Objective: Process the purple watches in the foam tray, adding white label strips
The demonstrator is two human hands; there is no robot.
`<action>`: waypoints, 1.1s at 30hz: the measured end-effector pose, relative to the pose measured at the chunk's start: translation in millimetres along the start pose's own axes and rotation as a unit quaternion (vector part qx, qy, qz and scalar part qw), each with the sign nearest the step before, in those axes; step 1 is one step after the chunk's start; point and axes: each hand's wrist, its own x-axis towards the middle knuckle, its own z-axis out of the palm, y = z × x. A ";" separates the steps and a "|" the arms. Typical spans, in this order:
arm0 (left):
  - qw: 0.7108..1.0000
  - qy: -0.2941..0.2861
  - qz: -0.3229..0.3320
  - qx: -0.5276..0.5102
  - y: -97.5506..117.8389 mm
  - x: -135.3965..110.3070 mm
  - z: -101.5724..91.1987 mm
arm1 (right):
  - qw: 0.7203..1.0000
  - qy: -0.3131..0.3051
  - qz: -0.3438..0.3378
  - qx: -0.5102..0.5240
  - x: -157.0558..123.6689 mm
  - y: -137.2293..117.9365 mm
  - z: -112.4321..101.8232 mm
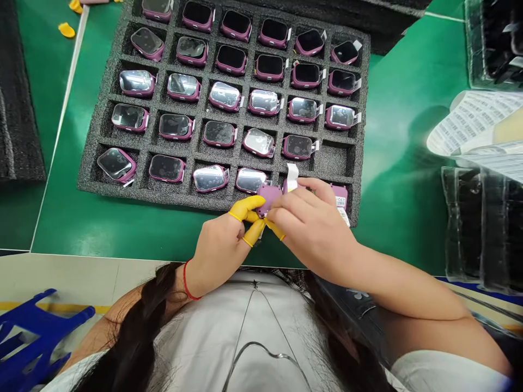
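A small purple smartwatch case point(268, 198) is held over the near edge of a grey foam tray point(196, 202). My left hand point(218, 245) pinches its left side between thumb and forefinger, both in yellow finger cots. My right hand point(312, 220) is closed at the case's right and lower edge, a yellow-cotted digit underneath; its fingers partly hide the case. Beyond the right knuckles stands a white paper tab point(292, 177). Another purple case point(340, 196) with a printed label lies in the tray's near right corner, partly behind my right hand.
Rows of purple smartwatches with dark screens, such as one at the near left point(117, 165), fill most tray pockets. At right are a roll of printed labels point(469, 122) and clear plastic trays point(466, 228). Black foam point(388, 22) stands behind the tray. Yellow finger cots point(66, 30) lie far left.
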 end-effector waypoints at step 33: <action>0.979 0.084 0.164 0.081 -1.6 20.5 2.1 | 0.860 -0.011 0.316 0.400 9.1 25.2 5.1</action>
